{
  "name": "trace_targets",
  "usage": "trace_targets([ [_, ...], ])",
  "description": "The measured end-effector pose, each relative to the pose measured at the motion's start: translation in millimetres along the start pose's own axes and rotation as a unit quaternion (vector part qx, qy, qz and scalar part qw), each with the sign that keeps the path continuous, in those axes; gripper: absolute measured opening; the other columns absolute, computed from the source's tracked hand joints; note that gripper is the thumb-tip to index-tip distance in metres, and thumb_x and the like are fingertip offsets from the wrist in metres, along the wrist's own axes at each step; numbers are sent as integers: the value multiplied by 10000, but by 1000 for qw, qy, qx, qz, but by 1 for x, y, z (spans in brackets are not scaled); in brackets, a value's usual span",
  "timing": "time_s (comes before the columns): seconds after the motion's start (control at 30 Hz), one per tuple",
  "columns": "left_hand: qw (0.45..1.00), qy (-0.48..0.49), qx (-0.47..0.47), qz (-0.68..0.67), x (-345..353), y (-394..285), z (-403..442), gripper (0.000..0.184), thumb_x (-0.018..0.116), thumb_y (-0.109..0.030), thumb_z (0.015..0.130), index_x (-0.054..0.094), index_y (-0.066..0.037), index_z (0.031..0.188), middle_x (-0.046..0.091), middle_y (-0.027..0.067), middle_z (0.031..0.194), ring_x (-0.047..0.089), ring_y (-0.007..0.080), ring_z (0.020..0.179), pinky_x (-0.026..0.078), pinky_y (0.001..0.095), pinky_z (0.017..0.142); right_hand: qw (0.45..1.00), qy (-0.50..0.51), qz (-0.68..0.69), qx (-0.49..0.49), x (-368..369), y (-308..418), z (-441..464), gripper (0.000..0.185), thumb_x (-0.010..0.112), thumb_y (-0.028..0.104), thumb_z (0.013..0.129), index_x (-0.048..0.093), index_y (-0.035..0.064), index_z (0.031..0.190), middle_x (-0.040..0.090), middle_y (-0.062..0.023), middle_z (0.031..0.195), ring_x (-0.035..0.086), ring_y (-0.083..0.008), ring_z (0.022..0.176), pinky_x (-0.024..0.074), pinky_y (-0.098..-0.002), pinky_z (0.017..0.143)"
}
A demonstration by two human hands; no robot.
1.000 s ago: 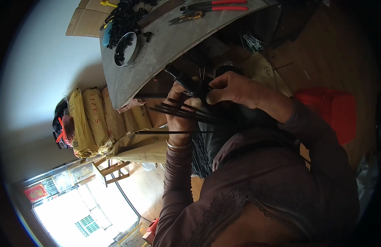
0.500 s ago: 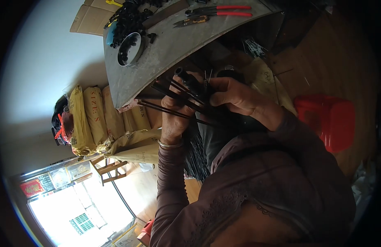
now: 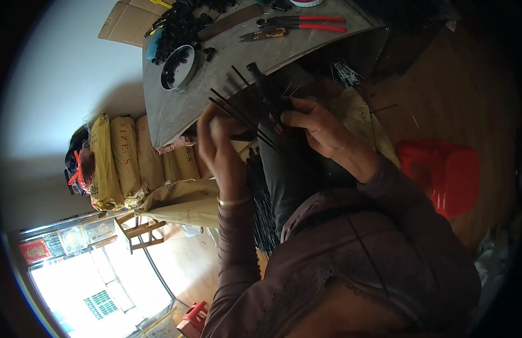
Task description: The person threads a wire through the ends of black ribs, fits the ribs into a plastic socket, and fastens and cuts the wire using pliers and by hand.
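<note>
Near frame centre, the right hand [image 3: 320,128] pinches the black part [image 3: 263,82], best held steady, but I cannot tell whether the blurred left hand [image 3: 220,141] grips.

Dusky purple-brown top [image 3: 351,242] with 2 long sleeves [image 3: 237,245], the left creased, and scalloped trim [image 3: 299,283] along its front. Beyond the top's left cuff [image 3: 234,210], 1 pale bracelet [image 3: 231,201]; below the top, dark trousers [image 3: 281,183].

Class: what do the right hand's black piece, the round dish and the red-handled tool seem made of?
Black piece: plastic or rubber perhaps; dark, fairly dull, shadowed.
Round dish: probably metal; smooth, pale rim.
Red-handled tool: likely steel, dark head; smooth red grips suggest plastic.
</note>
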State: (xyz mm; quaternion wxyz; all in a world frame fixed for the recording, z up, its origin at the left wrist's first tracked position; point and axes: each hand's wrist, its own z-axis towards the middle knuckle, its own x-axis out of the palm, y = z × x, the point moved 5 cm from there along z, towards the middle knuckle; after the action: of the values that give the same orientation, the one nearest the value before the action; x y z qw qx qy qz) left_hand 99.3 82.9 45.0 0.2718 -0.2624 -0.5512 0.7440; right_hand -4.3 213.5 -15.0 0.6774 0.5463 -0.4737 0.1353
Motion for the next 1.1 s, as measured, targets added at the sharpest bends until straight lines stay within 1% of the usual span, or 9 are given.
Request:
trace_targets([
  [0.1,959,141,122,-214,15,-24,-37,589,451,-477,944,446,-7,1298,562,170,1184,542,281,1125,410,390,966,999,-48,-17,4,-6,7,-4,190,600,87,885,621,20,1062,643,-34,936,619,-125,821,505,-271,734],
  [0.27,920,363,146,-30,41,-44,-75,1075,376,-875,676,500,16,1264,439,266,1331,424,376,1248,343,492,1010,998,-54,-4,-21,-13,5,1,152,601,111,898,639,43,1028,634,-5,894,583,-85,767,478,-244,701],
  [0.37,958,210,162,-113,25,-38,-70,1092,396,-895,640,517,2,1250,446,253,1330,388,352,1288,326,485,1028,997,-69,-24,-32,-20,9,-1,152,591,128,907,627,47,1031,634,-21,888,595,-113,767,487,-261,690],
  [0.43,971,182,123,-90,7,-45,-71,932,561,-746,707,509,-5,1269,459,242,1327,384,344,1301,334,478,1030,995,-76,-43,-39,-22,13,-2,153,583,139,913,612,47,1031,635,-41,882,611,-143,760,500,-280,680],
  [0.53,883,469,15,-15,33,-51,-94,554,690,-36,728,528,-12,1256,513,175,1285,402,352,1293,328,458,1055,996,-74,-21,-38,-21,14,-2,156,599,155,907,609,54,1025,630,-35,851,610,-139,740,498,-276,666],
  [0.83,800,588,76,-90,81,-55,-135,277,678,-192,825,599,-19,1026,615,124,1009,583,348,1037,431,424,919,995,-79,-44,-44,-19,13,2,178,624,186,895,607,70,1029,611,-22,842,602,-134,747,505,-284,635],
  [0.87,827,550,49,-107,83,-58,-130,252,648,-267,854,594,-27,907,587,82,865,595,288,848,461,383,788,995,-78,-40,-43,-20,14,2,174,625,179,894,607,71,1030,609,-20,844,602,-133,748,505,-283,633],
  [1.0,849,499,83,-152,87,-62,-114,222,621,-231,891,591,-12,904,581,92,838,572,247,780,458,346,715,995,-91,-6,-42,-23,16,4,159,627,155,891,610,69,1024,607,-17,861,600,-130,742,505,-283,619],
  [1.1,963,255,46,-70,72,-52,-84,99,569,-94,912,541,-3,939,573,68,865,540,143,762,448,270,695,996,-84,-3,-42,-28,16,7,145,628,125,885,616,69,1018,612,-8,892,596,-121,781,502,-273,672],
])
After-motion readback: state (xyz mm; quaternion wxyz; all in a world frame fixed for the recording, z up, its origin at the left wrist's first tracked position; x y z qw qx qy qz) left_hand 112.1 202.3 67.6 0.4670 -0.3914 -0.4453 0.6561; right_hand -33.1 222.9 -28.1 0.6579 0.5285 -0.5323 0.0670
